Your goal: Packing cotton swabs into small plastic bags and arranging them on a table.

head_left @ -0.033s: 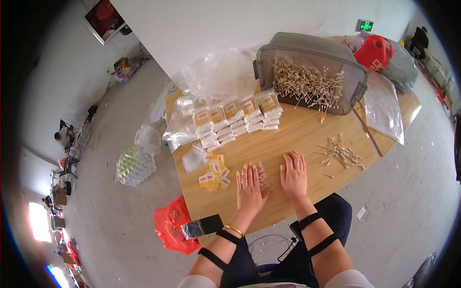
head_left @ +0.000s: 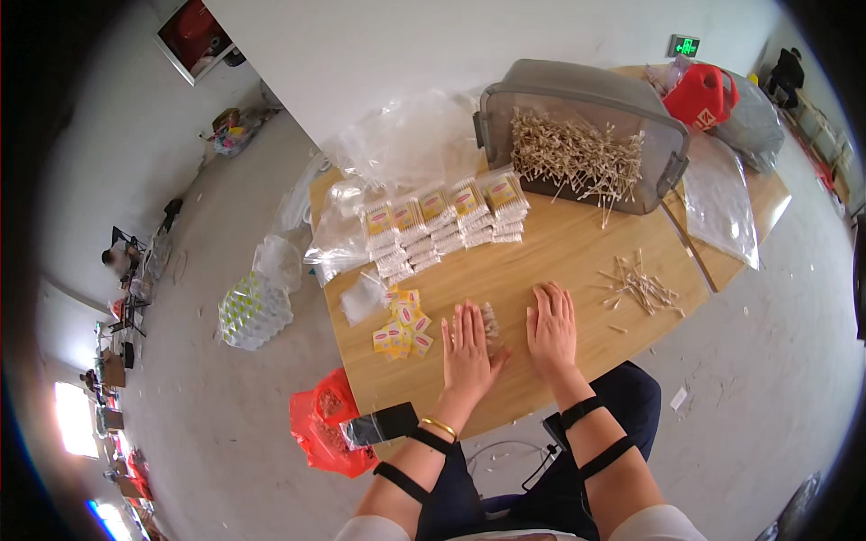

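My left hand (head_left: 468, 353) lies flat over a small clear packet of cotton swabs (head_left: 490, 321), whose white tips show beside and between the straight fingers. Most of that packet is hidden under the palm. To its right, my right hand (head_left: 551, 335) rests flat on the wooden table (head_left: 514, 270), fingers extended and nothing held. Small yellow-and-white cards (head_left: 402, 335) are scattered just left of my left hand. Loose cotton swabs (head_left: 637, 288) form a small heap right of my right hand.
Stacked filled swab packets (head_left: 442, 221) stand at the back, beside crumpled clear bags (head_left: 401, 149). A grey tub (head_left: 667, 135) lies tipped with many swabs inside. A red jug (head_left: 704, 99) stands far right. At the table's near left are a black phone-like object (head_left: 394, 421) and a red bag (head_left: 317, 428).
My left hand has shifted very slightly to the left over the swab packet. My right hand stays in place.
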The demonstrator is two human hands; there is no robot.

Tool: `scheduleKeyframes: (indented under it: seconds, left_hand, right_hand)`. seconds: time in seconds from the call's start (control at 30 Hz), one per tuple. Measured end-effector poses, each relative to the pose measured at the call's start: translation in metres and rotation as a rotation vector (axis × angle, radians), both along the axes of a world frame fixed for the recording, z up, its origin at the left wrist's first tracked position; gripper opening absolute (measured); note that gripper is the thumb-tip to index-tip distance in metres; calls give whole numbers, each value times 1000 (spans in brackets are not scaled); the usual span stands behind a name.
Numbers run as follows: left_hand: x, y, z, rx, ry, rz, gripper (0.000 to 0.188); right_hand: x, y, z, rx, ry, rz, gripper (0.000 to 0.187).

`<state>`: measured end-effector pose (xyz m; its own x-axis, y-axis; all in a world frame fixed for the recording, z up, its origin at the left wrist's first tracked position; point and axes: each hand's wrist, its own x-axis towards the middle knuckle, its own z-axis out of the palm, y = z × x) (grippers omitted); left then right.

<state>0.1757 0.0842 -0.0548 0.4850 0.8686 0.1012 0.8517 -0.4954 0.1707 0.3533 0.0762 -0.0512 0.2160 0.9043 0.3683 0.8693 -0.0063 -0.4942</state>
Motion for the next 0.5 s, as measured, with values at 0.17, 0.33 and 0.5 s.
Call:
scheduleKeyframes:
  seconds: [0.17, 0.33, 0.5]
  left_hand:
    - [1, 30, -3, -13, 8, 68, 102]
    - [8, 28, 4, -6, 26, 33, 105]
    - [6, 25, -7, 1, 21, 68, 105]
  right_hand:
    - [-1, 2, 1, -38, 2, -26, 41]
    - [5, 1, -4, -36, 3, -30, 38]
    - [1, 3, 0, -32, 2, -38, 41]
